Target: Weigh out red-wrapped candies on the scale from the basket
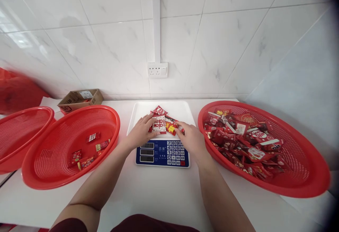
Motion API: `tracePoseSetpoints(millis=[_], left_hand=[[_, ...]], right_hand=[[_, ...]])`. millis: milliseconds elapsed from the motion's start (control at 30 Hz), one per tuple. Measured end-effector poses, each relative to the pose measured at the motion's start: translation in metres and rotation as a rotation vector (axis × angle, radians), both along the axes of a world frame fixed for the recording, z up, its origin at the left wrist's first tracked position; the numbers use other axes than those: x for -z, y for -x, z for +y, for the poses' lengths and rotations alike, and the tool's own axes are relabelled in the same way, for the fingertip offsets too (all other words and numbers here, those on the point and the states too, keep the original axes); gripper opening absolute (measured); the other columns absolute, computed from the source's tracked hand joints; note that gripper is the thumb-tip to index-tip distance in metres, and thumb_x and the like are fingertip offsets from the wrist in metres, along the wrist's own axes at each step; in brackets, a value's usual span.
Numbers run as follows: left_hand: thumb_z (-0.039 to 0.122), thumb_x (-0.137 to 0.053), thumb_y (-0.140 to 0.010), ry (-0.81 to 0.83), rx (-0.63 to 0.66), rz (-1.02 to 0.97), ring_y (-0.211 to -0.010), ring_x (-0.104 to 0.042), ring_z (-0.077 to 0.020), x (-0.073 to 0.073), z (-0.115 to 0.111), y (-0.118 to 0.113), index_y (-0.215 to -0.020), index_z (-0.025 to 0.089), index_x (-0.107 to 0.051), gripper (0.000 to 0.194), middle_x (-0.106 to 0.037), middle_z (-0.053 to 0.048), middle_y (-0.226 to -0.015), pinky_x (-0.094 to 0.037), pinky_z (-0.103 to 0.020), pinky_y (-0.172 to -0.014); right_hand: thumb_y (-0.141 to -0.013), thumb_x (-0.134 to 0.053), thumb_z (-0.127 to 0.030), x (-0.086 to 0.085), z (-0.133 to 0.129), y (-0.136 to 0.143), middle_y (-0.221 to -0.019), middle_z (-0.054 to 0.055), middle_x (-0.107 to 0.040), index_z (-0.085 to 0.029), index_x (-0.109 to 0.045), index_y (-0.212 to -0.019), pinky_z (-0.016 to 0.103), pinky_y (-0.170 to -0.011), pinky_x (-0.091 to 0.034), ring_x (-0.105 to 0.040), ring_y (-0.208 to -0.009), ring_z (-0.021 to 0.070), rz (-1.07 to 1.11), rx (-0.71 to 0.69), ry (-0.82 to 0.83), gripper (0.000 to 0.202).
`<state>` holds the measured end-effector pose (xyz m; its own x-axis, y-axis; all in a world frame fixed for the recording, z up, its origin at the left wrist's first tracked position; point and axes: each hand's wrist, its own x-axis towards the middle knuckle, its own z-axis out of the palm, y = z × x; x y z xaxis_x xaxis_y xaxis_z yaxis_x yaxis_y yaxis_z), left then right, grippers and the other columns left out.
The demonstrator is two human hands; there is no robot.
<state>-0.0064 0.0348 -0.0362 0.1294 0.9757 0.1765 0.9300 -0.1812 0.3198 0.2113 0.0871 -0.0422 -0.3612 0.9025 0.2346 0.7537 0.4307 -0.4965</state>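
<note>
Several small red candy packets lie in a pile on the white pan of a digital scale (182, 109). My left hand (141, 129) is closed at the left of the pile, fingers and thumb gripping a white-and-red candy packet (159, 124). On the other side, my right hand (190, 136) is closed with thumb and fingers on a red-and-yellow candy packet (171, 128). Another red packet (159, 111) lies behind, untouched as far as I can see. My palms hide part of the pile and the pan. The scale's blue keypad panel faces me; its display digits are too dim to read.
To the right, a red plastic basket (304, 147) holds many red packets. At left, another red basket (34, 165) contains several packets, with a third basket (43, 113) beside it. A cardboard box (96, 97) stands behind, and a wall socket (158, 70) is above.
</note>
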Motion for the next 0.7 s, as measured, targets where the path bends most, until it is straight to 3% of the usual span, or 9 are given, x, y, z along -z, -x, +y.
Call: tracePoseSetpoints(millis=[133, 400, 567, 700], left_hand=[[0.050, -0.050, -0.087, -0.025, 0.005, -0.021, -0.135, -0.034, -0.0299, 0.002, 0.001, 0.001, -0.128, 0.018, -0.045, 0.053, -0.041, -0.015, -0.143, -0.031, -0.049, -0.109], [0.056, -0.046, -0.086, -0.033, -0.034, -0.044, -0.141, -0.019, -0.0327, -0.003, 0.000, -0.005, -0.138, 0.023, -0.037, 0.062, -0.030, -0.012, -0.150, -0.020, -0.053, -0.113], [0.053, -0.039, -0.090, -0.083, -0.114, -0.023, -0.143, -0.017, -0.0277, -0.012, -0.027, 0.002, -0.138, 0.022, -0.037, 0.057, -0.030, -0.012, -0.151, -0.024, -0.049, -0.113], [0.051, -0.041, -0.090, -0.104, -0.284, 0.101, -0.143, -0.017, -0.0312, -0.009, -0.056, 0.022, -0.136, 0.021, -0.042, 0.054, -0.033, -0.013, -0.150, -0.021, -0.054, -0.113]], right_hand=[[-0.088, -0.050, -0.033, -0.004, -0.007, 0.006, -0.100, 0.007, -0.070, -0.029, -0.061, -0.121, 0.033, -0.070, -0.046, -0.064, -0.090, 0.0245, -0.023, -0.044, 0.063, 0.036], [-0.088, -0.049, -0.034, -0.004, -0.009, 0.004, -0.103, 0.005, -0.070, -0.026, -0.065, -0.113, 0.034, -0.078, -0.048, -0.064, -0.088, 0.0208, 0.197, -0.087, 0.047, 0.030], [-0.088, -0.047, -0.037, -0.009, -0.010, -0.001, -0.100, 0.006, -0.071, -0.024, -0.067, -0.107, 0.034, -0.076, -0.050, -0.064, -0.086, 0.0206, 0.320, -0.108, -0.016, 0.030], [-0.087, -0.047, -0.039, -0.015, -0.015, -0.005, -0.097, 0.006, -0.072, -0.022, -0.067, -0.104, 0.033, -0.074, -0.050, -0.065, -0.084, 0.0205, 0.357, -0.106, -0.033, 0.032]])
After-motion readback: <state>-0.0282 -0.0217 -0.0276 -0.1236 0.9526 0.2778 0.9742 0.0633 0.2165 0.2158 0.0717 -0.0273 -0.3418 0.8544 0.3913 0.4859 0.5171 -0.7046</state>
